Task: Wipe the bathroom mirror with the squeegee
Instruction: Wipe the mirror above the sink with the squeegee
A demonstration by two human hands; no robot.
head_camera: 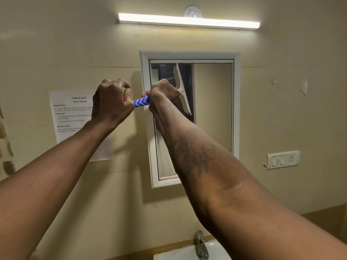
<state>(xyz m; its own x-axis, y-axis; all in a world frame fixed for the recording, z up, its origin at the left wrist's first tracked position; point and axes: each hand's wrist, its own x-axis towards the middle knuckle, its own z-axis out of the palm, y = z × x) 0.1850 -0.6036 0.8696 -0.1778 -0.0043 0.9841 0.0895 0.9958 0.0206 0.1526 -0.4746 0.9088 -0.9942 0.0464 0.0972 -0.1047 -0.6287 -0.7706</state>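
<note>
A mirror [213, 109] in a white frame hangs on the beige wall. The squeegee [182, 87] has a white blade standing almost upright against the left part of the glass and a blue handle with white chevrons. My right hand [164, 95] grips the handle just behind the blade. My left hand [111, 102] is closed around the handle's rear end, left of the mirror frame. My right forearm hides the lower left of the mirror.
A tube light [188, 21] glows above the mirror. A printed sheet [73, 117] is taped to the wall on the left. A switch and socket plate [282, 160] sits to the right. Below are a tap [200, 244] and a white basin [180, 255].
</note>
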